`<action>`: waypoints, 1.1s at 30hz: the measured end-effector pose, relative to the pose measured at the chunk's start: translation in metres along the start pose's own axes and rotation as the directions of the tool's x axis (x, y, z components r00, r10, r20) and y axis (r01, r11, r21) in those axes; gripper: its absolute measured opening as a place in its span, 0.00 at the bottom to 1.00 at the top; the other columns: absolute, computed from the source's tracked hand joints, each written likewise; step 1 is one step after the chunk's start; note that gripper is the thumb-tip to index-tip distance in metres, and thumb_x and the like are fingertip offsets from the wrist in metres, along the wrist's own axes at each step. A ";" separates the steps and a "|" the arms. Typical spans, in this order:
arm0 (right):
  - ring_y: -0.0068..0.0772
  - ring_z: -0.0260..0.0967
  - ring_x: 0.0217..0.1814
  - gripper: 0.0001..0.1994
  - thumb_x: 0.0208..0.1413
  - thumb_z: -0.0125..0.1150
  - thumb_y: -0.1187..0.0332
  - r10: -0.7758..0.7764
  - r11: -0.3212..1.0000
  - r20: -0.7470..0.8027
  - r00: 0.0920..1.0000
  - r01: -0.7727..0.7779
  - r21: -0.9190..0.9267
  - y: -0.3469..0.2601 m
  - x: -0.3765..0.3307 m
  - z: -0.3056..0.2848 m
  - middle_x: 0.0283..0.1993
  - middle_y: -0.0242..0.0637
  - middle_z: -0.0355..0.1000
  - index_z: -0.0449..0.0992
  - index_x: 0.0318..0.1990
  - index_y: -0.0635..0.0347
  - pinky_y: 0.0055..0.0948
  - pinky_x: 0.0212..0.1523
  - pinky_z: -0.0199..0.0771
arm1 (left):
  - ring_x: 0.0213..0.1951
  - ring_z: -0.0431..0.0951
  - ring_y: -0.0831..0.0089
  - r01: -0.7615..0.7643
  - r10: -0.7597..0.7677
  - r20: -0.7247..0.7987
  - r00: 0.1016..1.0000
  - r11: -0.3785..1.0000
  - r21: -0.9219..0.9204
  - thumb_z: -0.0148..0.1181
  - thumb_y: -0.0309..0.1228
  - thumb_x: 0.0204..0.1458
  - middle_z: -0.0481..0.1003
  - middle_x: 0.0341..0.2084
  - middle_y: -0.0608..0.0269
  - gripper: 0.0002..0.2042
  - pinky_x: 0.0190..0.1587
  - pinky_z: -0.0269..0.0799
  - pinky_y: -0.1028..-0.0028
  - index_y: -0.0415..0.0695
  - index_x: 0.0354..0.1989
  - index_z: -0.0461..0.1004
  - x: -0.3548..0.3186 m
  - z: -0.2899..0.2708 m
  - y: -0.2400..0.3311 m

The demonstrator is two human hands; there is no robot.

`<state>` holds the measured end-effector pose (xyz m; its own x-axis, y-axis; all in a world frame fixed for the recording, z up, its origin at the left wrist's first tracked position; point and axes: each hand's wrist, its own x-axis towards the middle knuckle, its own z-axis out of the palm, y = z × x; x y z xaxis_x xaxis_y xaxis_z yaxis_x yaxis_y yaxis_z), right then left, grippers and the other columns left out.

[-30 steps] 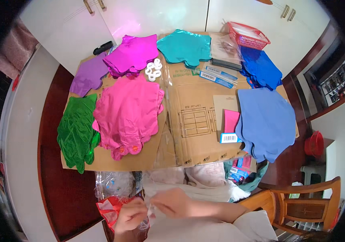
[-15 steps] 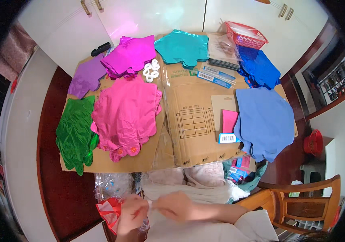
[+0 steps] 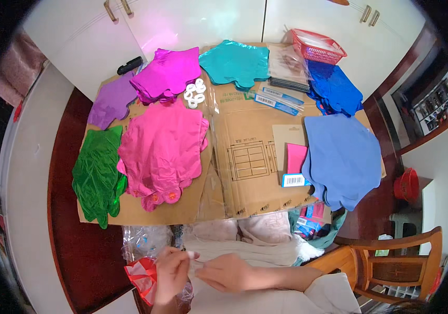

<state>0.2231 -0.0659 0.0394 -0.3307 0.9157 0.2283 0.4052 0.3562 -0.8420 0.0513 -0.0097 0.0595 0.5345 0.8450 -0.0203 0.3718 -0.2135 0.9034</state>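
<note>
Both my hands are low in the view, over my lap and below the table edge. My left hand (image 3: 170,272) and my right hand (image 3: 225,272) meet fingertip to fingertip and pinch a small pale item (image 3: 192,256) between them; it is too small to tell what it is. A red plastic bag (image 3: 141,275) lies just left of my left hand, and a crumpled clear plastic bag (image 3: 143,240) lies above it. Neither hand touches anything on the table.
Flattened cardboard (image 3: 250,157) covers the table. On it lie foil balloons: green (image 3: 97,175), pink (image 3: 163,149), purple (image 3: 111,99), magenta (image 3: 169,73), teal (image 3: 234,63), dark blue (image 3: 333,89) and light blue (image 3: 341,157). White rings (image 3: 193,93), a pink card (image 3: 296,157), a red basket (image 3: 318,47). A wooden chair (image 3: 391,261) at right.
My hands stay together over my lap with only small finger movements. The view has shifted slightly. Nothing on the table has moved.
</note>
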 end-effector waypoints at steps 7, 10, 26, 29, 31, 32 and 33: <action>0.39 0.65 0.23 0.07 0.46 0.55 0.66 -0.024 0.998 -0.203 0.979 0.013 -0.055 0.012 0.009 -0.004 0.22 0.33 0.64 0.69 0.35 0.51 0.34 0.20 0.64 | 0.36 0.68 0.75 0.159 -0.157 0.055 0.986 0.794 -0.587 0.48 0.14 0.41 0.72 0.34 0.58 0.12 0.40 0.61 0.77 0.37 0.35 0.73 -0.005 0.003 -0.018; 0.36 0.63 0.18 0.09 0.44 0.58 0.70 -0.079 0.994 -0.310 0.948 0.052 -0.093 0.015 0.013 -0.002 0.19 0.33 0.63 0.72 0.35 0.53 0.31 0.17 0.62 | 0.42 0.68 0.74 0.122 -0.171 -0.020 0.985 0.779 -0.615 0.47 0.15 0.44 0.71 0.39 0.57 0.12 0.45 0.61 0.76 0.37 0.37 0.72 0.006 0.012 -0.007; 0.24 0.67 0.43 0.13 0.51 0.54 0.71 0.209 0.756 0.078 0.975 -0.212 0.619 0.028 0.027 -0.040 0.40 0.37 0.70 0.70 0.45 0.64 0.24 0.43 0.67 | 0.34 0.74 0.71 0.351 -0.225 0.274 0.935 0.470 -0.810 0.47 0.19 0.50 0.73 0.31 0.57 0.07 0.39 0.70 0.73 0.35 0.37 0.69 0.009 0.016 -0.027; 0.25 0.67 0.42 0.15 0.51 0.55 0.70 0.237 0.678 0.229 0.944 -0.330 0.657 0.033 0.025 -0.038 0.41 0.38 0.71 0.69 0.47 0.64 0.24 0.43 0.67 | 0.33 0.72 0.77 0.305 -0.188 0.245 0.951 0.689 -0.657 0.47 0.19 0.50 0.73 0.31 0.60 0.08 0.38 0.68 0.78 0.35 0.38 0.69 0.009 0.012 -0.030; 0.24 0.67 0.41 0.16 0.51 0.55 0.70 0.265 0.660 0.244 0.933 -0.360 0.660 0.029 0.021 -0.037 0.39 0.38 0.71 0.68 0.48 0.64 0.23 0.42 0.67 | 0.32 0.71 0.81 0.230 -0.145 0.219 0.965 0.868 -0.440 0.49 0.19 0.49 0.73 0.30 0.62 0.09 0.35 0.66 0.81 0.35 0.39 0.70 0.009 0.009 -0.032; 0.23 0.67 0.41 0.16 0.51 0.55 0.71 0.279 0.650 0.252 0.927 -0.375 0.661 0.027 0.021 -0.038 0.39 0.38 0.72 0.68 0.48 0.64 0.23 0.42 0.67 | 0.33 0.71 0.80 0.258 -0.169 0.229 0.959 0.859 -0.443 0.49 0.17 0.48 0.73 0.30 0.62 0.09 0.36 0.66 0.80 0.36 0.38 0.70 0.009 0.008 -0.030; 0.22 0.67 0.40 0.16 0.50 0.56 0.70 0.257 0.691 0.252 0.933 -0.360 0.627 0.027 0.021 -0.039 0.38 0.37 0.72 0.69 0.47 0.64 0.22 0.41 0.67 | 0.34 0.72 0.79 0.288 -0.196 0.241 0.951 0.848 -0.445 0.49 0.16 0.47 0.73 0.30 0.61 0.09 0.37 0.67 0.80 0.36 0.37 0.71 0.008 0.008 -0.028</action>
<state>0.2603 -0.0296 0.0400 -0.4190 0.8991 -0.1269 -0.1351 -0.2000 -0.9704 0.0514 -0.0009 0.0307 0.6177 0.7271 -0.2995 0.1310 0.2804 0.9509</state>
